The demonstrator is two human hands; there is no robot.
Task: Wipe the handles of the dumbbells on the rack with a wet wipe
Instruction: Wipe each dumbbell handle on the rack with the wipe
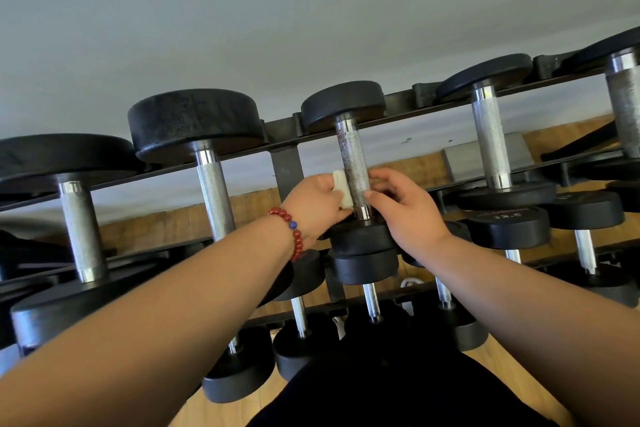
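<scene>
One handle (354, 163), frame centre, under wiping: left grip (311, 203) pinches wet wipe (342, 188) against its lower left side; right grip (407, 210) clasps its right. Neighbouring handles (486, 135) apparently remain; done ones indistinguishable.

We face a plain, pale grey-white wall (242, 10) that fills the upper half of the view, lit softly and evenly. Lower down, the wall meets a wooden floor (221, 409): warm brown and shadowed close to the wall, lighter and honey-coloured at the bottom edge. On the shadowed wood to the right lies a flat grey rectangular slab (485, 158), too indistinct for us to identify.
</scene>
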